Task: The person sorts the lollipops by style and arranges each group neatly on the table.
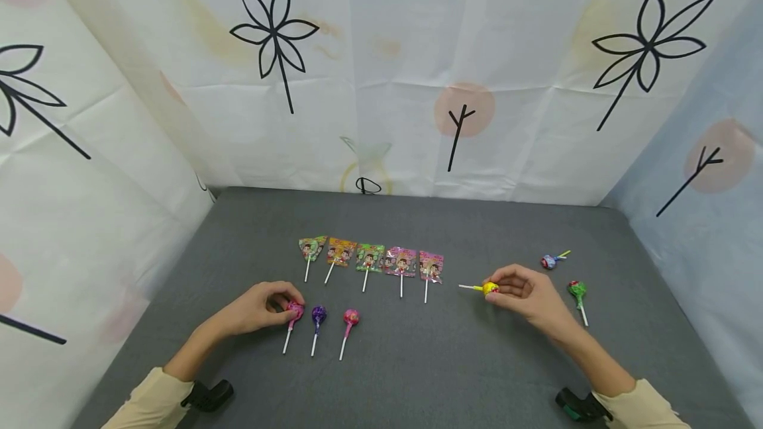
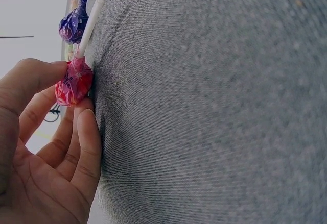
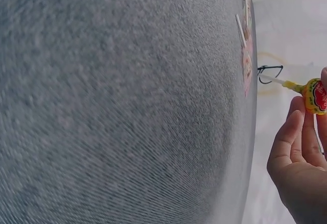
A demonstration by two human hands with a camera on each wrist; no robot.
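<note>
My left hand pinches the wrapped head of a pink lollipop between thumb and fingers, low at the table, its white stick toward me. Just right of it lie a purple lollipop and a pink-red lollipop, sticks also toward me. On the right side, my right hand holds a yellow lollipop by its head, the white stick pointing left. In the right wrist view this lollipop shows above the table's edge, with a red label on its wrapper.
A row of several flat-packed lollipops lies behind, near the table's middle. Beyond my right hand are a blue lollipop and a green lollipop. White patterned cloth hangs around the grey table.
</note>
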